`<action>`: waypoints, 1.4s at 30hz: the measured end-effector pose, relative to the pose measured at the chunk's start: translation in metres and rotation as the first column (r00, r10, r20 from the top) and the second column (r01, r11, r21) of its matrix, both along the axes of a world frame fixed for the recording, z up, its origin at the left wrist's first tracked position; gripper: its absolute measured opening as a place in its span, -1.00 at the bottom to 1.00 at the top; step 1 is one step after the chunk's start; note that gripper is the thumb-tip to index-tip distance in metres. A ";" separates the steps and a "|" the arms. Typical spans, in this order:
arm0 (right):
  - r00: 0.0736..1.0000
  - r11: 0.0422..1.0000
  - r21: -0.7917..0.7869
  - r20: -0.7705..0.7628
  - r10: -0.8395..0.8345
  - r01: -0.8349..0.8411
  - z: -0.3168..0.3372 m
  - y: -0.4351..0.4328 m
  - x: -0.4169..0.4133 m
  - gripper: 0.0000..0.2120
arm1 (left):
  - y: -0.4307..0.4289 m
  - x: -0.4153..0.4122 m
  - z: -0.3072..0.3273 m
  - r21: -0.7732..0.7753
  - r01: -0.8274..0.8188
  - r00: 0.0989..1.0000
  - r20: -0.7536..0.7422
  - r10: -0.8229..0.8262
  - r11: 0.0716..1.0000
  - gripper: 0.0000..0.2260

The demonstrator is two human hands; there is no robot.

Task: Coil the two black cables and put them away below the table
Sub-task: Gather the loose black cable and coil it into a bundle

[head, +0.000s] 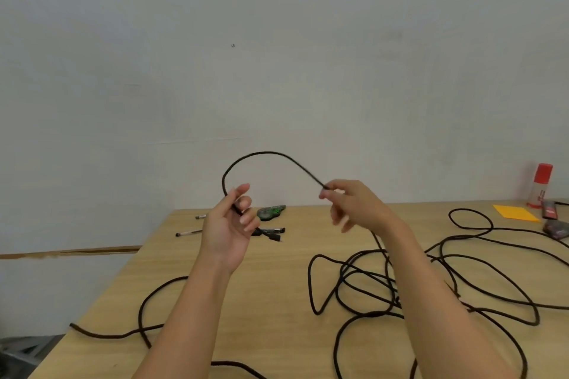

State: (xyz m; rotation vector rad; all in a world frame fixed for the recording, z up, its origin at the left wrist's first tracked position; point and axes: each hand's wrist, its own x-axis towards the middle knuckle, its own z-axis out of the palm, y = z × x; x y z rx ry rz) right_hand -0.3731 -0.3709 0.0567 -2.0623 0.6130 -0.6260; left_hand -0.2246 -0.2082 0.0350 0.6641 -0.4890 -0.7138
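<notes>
Both hands (229,224) pinch thin black cable (268,153) — smooth arch, woodgrain table (271,280)

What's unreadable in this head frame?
Head view:
- black cable: right forearm covers the crossings; one cable or two, cannot tell.
- Same cable: runs off bottom edge.
- Below the table: hidden by its top.
- dark objects at right edge: blurred, cut off.

A cable (369,313) is lying in loops on the right part of the table (271,286); a second cable (142,308) is lying left, pens (188,233) behind it, a glue stick (538,184) far right.
</notes>
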 end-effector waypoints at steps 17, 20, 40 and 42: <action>0.905 0.758 -0.568 -0.420 0.068 -0.320 -0.019 0.069 0.024 -0.86 | -0.021 -0.022 -0.018 0.769 -0.201 0.632 0.575 -0.519 0.607 -0.73; 0.953 0.806 -0.548 -0.298 0.063 -0.224 -0.012 0.067 0.021 -0.88 | -0.020 -0.016 -0.012 0.826 -0.115 0.657 0.479 -0.582 0.551 -0.73; 0.971 0.969 -0.217 -0.183 -0.157 0.116 -0.045 0.017 0.042 -0.72 | -0.009 0.011 0.009 -0.099 0.366 0.908 -0.180 -0.379 0.925 -0.92; 0.925 0.916 -0.399 -0.335 -0.177 0.031 -0.050 0.029 0.045 -0.71 | -0.013 0.013 0.013 -0.079 0.179 0.948 -0.253 -0.194 0.981 -0.87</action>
